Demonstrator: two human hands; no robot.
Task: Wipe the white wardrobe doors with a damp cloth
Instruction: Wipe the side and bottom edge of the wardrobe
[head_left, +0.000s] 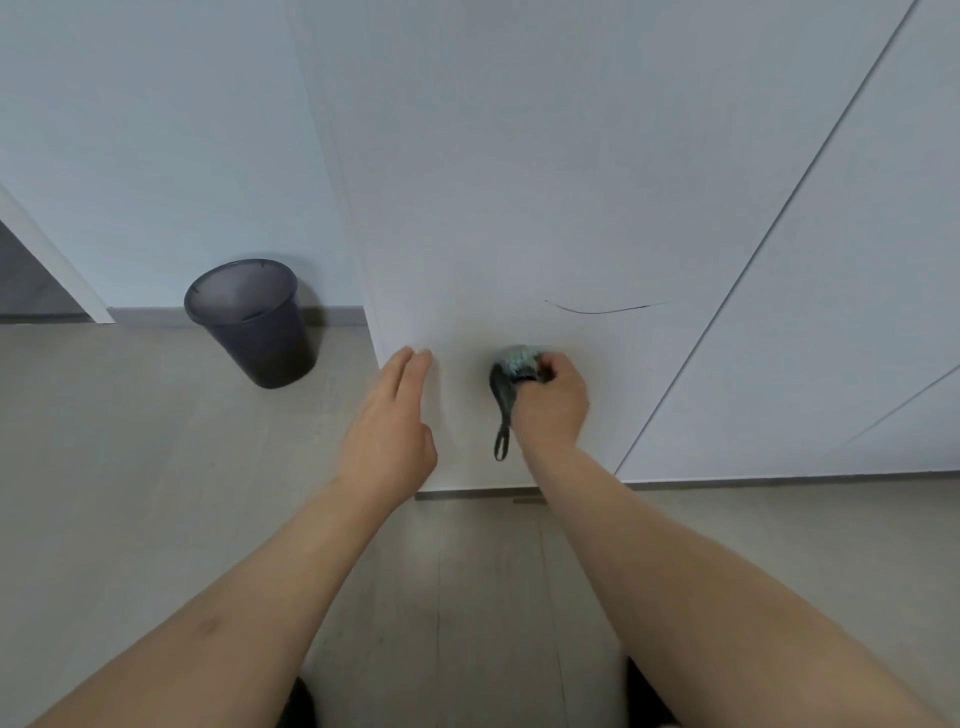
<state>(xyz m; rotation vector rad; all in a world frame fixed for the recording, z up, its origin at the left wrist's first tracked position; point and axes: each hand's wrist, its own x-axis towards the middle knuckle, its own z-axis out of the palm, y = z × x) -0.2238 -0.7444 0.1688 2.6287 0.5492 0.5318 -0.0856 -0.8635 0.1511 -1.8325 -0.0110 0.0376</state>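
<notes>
I'm mid-wipe low on the flat white wardrobe door (519, 182): my right hand (550, 402) grips the bunched grey-green damp cloth (517, 364) against it; my left hand (392, 423) rests flat, fingers (410, 364) together. Next, I'd judge, upward toward the thin dark mark (602, 310).

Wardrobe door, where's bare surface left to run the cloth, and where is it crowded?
Free: the wide stretch of the wardrobe door above the dark curved mark, and the strip between that mark and the right seam. Crowded: low down, where the left hand rests flat and the right hand grips the cloth.
</notes>
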